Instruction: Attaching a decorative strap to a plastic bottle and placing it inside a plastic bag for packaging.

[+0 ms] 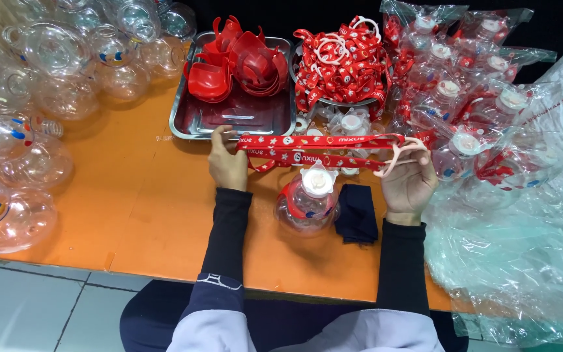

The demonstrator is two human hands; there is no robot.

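My left hand (226,161) pinches one end of a red printed strap (314,141), and my right hand (408,179) holds the other end by its pale ring. The strap is stretched level between them above the orange table (138,195). Just below the strap stands a clear round bottle (307,201) with a white lid and a red part at its neck. A folded dark cloth (357,214) lies beside the bottle, near my right wrist.
A steel tray (193,120) holds red plastic pieces (239,62). A second tray carries a pile of red straps (340,62). Many bare clear bottles (40,98) crowd the left side. Bagged finished bottles (477,85) and loose plastic bags (522,261) fill the right.
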